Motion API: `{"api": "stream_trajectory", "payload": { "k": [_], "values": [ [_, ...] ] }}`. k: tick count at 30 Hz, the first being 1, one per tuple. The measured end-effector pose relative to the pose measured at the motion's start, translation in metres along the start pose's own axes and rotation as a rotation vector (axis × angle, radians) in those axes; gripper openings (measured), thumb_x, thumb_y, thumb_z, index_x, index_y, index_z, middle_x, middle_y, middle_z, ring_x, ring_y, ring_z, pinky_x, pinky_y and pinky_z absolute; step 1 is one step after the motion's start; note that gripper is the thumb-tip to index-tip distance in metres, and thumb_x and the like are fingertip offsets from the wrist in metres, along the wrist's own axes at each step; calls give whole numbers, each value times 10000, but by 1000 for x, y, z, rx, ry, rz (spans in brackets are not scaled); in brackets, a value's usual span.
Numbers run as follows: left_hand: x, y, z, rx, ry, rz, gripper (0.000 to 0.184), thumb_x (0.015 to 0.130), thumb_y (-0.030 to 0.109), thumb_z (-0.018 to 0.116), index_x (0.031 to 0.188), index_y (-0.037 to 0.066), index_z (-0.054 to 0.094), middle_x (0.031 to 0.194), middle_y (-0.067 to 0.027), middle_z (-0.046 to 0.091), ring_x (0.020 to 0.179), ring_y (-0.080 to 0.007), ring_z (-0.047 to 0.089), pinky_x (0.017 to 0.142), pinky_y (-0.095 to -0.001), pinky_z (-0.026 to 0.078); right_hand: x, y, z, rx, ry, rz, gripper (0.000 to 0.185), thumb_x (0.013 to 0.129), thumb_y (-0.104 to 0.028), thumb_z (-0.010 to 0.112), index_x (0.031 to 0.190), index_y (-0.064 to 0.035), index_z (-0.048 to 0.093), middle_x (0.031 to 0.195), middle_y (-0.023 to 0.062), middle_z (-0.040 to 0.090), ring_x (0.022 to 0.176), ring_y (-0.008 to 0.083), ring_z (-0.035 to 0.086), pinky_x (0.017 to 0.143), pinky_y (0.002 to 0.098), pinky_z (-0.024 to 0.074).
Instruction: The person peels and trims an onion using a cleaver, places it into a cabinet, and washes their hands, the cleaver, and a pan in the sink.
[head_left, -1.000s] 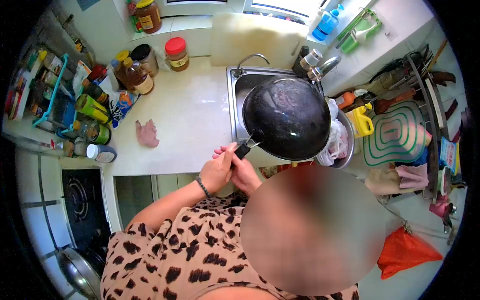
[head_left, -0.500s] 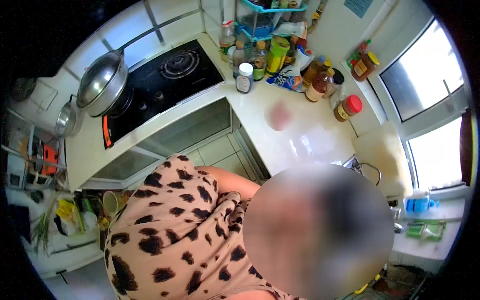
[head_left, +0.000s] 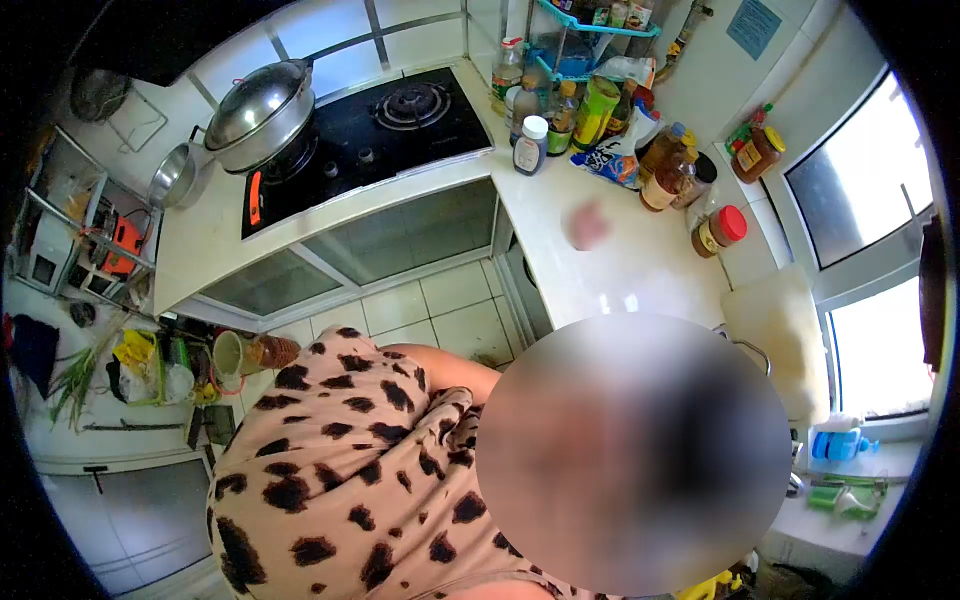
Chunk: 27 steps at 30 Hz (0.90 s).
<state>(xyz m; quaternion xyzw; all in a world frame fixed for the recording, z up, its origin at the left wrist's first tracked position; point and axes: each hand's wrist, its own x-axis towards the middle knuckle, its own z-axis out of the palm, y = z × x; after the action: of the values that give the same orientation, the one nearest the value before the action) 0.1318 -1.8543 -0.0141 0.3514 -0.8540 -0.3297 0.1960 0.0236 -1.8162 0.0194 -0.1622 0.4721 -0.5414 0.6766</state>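
Note:
A body in a tan garment with dark spots point(head_left: 350, 470) fills the lower middle of the head view. One bare upper arm point(head_left: 445, 372) shows beside it, running in behind a large blurred disc point(head_left: 630, 455). That disc covers whatever lies there, and neither of my hands can be seen. Beyond it, a pale countertop point(head_left: 640, 285) carries a small blurred pinkish patch point(head_left: 590, 225). What either hand holds or touches is hidden.
A lidded pan point(head_left: 262, 115) stands on the black gas hob point(head_left: 365, 150). Bottles, a white-capped jar point(head_left: 531, 146) and a red-lidded jar point(head_left: 719, 231) crowd the corner. A cutting board point(head_left: 775, 345) leans by the window. A bucket point(head_left: 230, 355) stands lower left.
The view has shifted, so the hob, pan and bottles sit higher and a little further right in the picture. More floor and the lower-left bucket show. My hands remain unseen.

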Motion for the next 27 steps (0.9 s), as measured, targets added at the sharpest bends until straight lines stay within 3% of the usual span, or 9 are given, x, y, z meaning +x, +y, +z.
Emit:
{"api": "stream_trajectory", "payload": {
  "k": [5,8,11,12,14,16,21,22,27],
  "values": [
    [-6,29,-17,-66,-34,-207,692,833,80,482,1433,129,142,753,-193,585,692,-376,589,588,-449,453,5,6,-7,7,78,26,389,952,-265,517,1170,56,551,1043,116,616,931,203,600,799,322,483],
    [-1,24,-13,-92,10,-236,730,811,77,521,1422,84,122,701,-197,577,674,-378,601,561,-441,465,-12,0,17,-189,126,-103,407,964,-287,485,1159,67,527,1121,149,592,977,226,589,824,339,484],
    [10,-9,9,-528,179,194,753,772,29,569,1417,73,183,1024,-175,580,685,-284,606,627,-401,479,-24,-3,23,-119,-22,-286,462,976,-303,449,1292,33,413,1256,153,504,1078,240,540,858,350,470],
    [3,0,-17,-792,-40,92,767,779,26,558,1432,92,160,968,-141,557,630,-235,561,567,-363,454,-29,-14,40,-87,-122,-232,475,977,-295,447,1317,28,372,1309,160,448,1111,246,512,864,357,466],
    [-12,21,-76,-1271,-392,-294,797,794,19,536,1462,128,115,856,-72,510,520,-138,471,445,-286,405,-33,-33,43,-104,-211,-35,452,978,-302,443,1290,22,400,1216,160,518,895,250,590,685,379,516],
    [-17,28,-81,-1329,-353,-340,816,829,12,480,1484,171,19,661,-14,434,505,-109,446,428,-264,391,-26,-27,43,-83,-133,-21,436,979,-308,439,1266,20,423,1141,153,564,678,222,600,484,341,506],
    [-33,31,-67,-1770,-217,-509,757,877,42,484,1476,183,43,677,5,442,508,-78,430,425,-246,385,-19,-20,41,-89,-174,148,424,970,-291,465,1255,23,450,1189,186,551,920,209,600,600,266,530],
    [-40,26,-62,-1826,-263,-502,752,857,1,481,1459,258,112,710,9,445,528,-65,452,437,-238,430,-20,-11,41,-145,-142,116,416,975,-277,452,1258,28,448,1201,202,544,928,220,601,631,272,532],
    [-39,10,-49,-1516,-225,-389,779,874,77,531,1474,185,46,715,-42,505,502,-105,457,453,-275,439,-20,-14,50,-137,-147,78,357,960,-194,465,1228,41,462,1163,181,581,1028,257,588,768,327,541]
  ]
}}
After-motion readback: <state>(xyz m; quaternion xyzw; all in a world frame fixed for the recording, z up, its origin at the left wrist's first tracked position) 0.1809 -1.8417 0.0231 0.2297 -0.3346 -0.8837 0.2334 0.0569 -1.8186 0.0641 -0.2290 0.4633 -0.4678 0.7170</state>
